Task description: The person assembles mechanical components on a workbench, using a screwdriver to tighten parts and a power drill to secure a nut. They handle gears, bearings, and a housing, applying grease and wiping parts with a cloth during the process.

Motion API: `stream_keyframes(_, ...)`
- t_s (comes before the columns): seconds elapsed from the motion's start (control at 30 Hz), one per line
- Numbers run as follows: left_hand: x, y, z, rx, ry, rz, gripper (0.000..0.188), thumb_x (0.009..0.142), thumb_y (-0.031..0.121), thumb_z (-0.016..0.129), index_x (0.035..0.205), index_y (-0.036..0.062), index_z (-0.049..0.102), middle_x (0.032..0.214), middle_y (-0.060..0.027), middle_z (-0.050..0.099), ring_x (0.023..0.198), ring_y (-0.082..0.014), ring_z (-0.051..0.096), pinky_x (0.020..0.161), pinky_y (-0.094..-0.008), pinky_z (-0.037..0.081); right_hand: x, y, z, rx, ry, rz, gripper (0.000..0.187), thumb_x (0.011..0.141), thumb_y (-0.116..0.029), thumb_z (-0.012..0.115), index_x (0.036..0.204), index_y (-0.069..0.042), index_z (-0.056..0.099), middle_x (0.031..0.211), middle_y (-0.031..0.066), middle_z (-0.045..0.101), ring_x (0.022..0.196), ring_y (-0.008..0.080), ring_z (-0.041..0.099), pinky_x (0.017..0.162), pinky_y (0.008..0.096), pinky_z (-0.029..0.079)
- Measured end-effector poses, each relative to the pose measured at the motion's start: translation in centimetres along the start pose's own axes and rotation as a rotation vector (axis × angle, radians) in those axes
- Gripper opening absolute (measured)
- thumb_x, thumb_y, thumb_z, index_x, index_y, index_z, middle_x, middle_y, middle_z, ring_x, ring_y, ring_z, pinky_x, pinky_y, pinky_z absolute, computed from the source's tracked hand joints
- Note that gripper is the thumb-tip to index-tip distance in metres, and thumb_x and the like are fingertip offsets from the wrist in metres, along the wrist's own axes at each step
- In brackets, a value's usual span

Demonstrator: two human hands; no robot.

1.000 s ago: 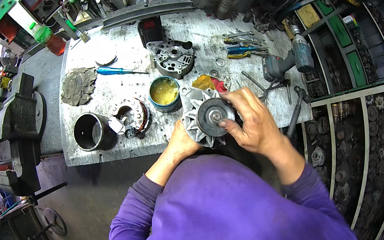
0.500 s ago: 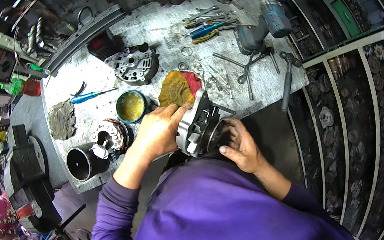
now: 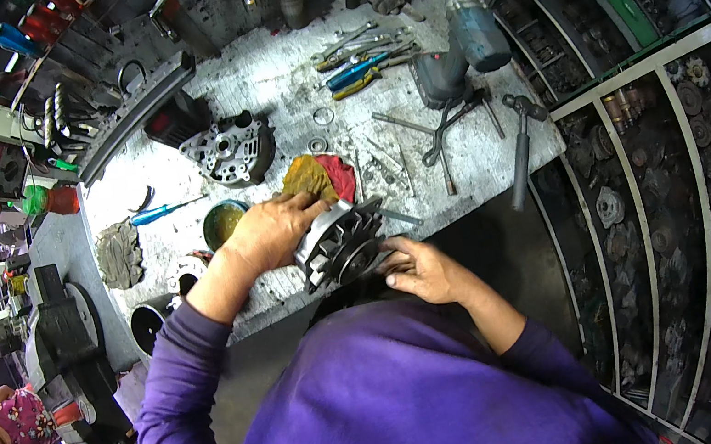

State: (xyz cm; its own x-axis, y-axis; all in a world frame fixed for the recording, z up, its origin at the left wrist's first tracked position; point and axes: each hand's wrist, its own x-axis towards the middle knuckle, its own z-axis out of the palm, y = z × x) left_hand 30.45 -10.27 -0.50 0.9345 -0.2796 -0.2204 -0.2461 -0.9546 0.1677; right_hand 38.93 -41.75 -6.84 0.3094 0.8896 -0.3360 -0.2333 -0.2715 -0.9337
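Note:
Held at the near edge of the workbench is an alternator assembly (image 3: pixel 342 241), a grey metal housing with a finned fan wheel facing me. My left hand (image 3: pixel 272 233) grips its upper left side, fingers wrapped over the housing. On the right, my right hand (image 3: pixel 424 271) is half curled with thumb and fingers apart; its fingertips are close to the fan's rim, and contact is hard to make out. Just behind the assembly lie a yellow-brown rag (image 3: pixel 306 177) and a red cloth (image 3: pixel 339 178). A tub of yellowish grease (image 3: pixel 224 222) is partly covered by my left hand.
Another alternator housing (image 3: pixel 228 152) lies farther back, near a blue screwdriver (image 3: pixel 168 211) and a grey rag (image 3: pixel 119 256). A wound stator (image 3: pixel 184 275) and a black cylinder (image 3: pixel 150 326) stand left. Pliers and wrenches (image 3: pixel 363 63), a cordless impact wrench (image 3: pixel 474 31) and a hammer (image 3: pixel 523 149) lie right.
The assembly has tipped, so its fan side now faces up toward me. Both hands have shifted slightly left with it, and my right hand has drawn back a little. The view has turned somewhat.

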Motion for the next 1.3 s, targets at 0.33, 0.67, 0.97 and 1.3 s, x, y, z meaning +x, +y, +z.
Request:
stream_keyframes(0.33, -4.8, 7.5, -1.3, -0.35, 0.388, -0.533, 0.059, 0.085, 0.0, 0.066, 0.143, 0.0086, 0.057, 0.135, -0.0192, 0.064, 0.116, -0.0398, 0.067, 0.097, -0.0451, 0.058, 10.0, -8.3, -16.2, -0.621, 1.101, -0.572, 0.063, 0.093, -0.023, 0.082, 0.142, 0.006, 0.055, 0.133, 0.0223, 0.066, 0.118, 0.0345, 0.066, 0.103, 0.0435, 0.05)
stream_keyframes(0.67, -4.2, 12.1, 0.5, -0.678, 0.602, -0.715, 0.062, 0.079, -0.007, 0.062, 0.14, 0.0038, 0.059, 0.138, -0.0226, 0.062, 0.132, -0.0428, 0.058, 0.113, -0.0462, 0.046, 17.9, -10.5, -19.1, -0.488, 1.329, -0.742, 0.039, 0.1, -0.031, 0.074, 0.114, 0.005, 0.071, 0.111, 0.0212, 0.076, 0.102, 0.039, 0.072, 0.091, 0.0463, 0.054)
stream_keyframes(0.97, -3.9, 12.0, 1.2, -0.618, 0.638, -0.682, 0.062, 0.081, -0.005, 0.062, 0.141, 0.0071, 0.057, 0.136, -0.0215, 0.059, 0.126, -0.0433, 0.059, 0.108, -0.0484, 0.049, 8.7, -20.1, -16.6, -0.482, 1.222, -0.81, 0.05, 0.097, -0.039, 0.079, 0.1, 0.011, 0.076, 0.104, 0.0196, 0.078, 0.095, 0.0244, 0.072, 0.091, 0.04, 0.053)
stream_keyframes(1.3, -5.9, 9.9, 3.1, -0.703, 0.63, -0.511, 0.068, 0.082, -0.004, 0.063, 0.149, 0.0088, 0.052, 0.139, -0.0229, 0.055, 0.131, -0.0453, 0.055, 0.112, -0.0475, 0.047, -7.8, -20.3, -6.2, -0.052, 0.785, -1.076, 0.049, 0.103, -0.009, 0.067, 0.146, 0.008, 0.051, 0.133, 0.0212, 0.063, 0.114, 0.0305, 0.066, 0.101, 0.0452, 0.053)
